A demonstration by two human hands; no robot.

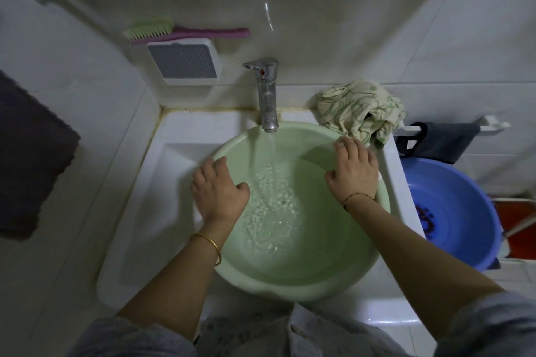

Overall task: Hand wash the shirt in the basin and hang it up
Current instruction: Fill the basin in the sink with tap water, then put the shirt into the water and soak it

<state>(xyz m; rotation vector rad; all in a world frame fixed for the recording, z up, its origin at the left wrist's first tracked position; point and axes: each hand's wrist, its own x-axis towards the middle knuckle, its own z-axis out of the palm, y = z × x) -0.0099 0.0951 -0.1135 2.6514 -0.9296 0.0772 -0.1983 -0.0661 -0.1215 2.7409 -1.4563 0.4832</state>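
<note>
Head view: a pale green basin [290, 293] sits inside a white sink [162, 182] in the middle of the frame. A chrome faucet [268, 93] stands at the sink's back edge, just above the basin's far rim. A stream of water [272, 151] falls from it into the basin, which holds shallow, rippling water.

The left hand [219, 191], left of centre, holds the basin's left rim. Its fingers bend over the edge to the outside and its thumb lies on the inside. A gold bangle [208, 243] circles that wrist. The right hand [352, 174], right of centre, rests flat on the basin's right rim with its fingers spread and nearly straight, gripping nothing. A thin thread bracelet [356, 198] is on that wrist.

The shirt [359, 110], cream with green markings, lies crumpled and outside the water on the sink's back right corner, just above the right hand's fingertips. Whether they touch it cannot be told.

On the wall at upper left a green-and-pink brush [179, 32] lies on a white box [185, 62]. A dark towel [29, 159] hangs at the left edge. At right a dark cloth [441, 139] hangs on a rail above a blue basin [458, 211].
</note>
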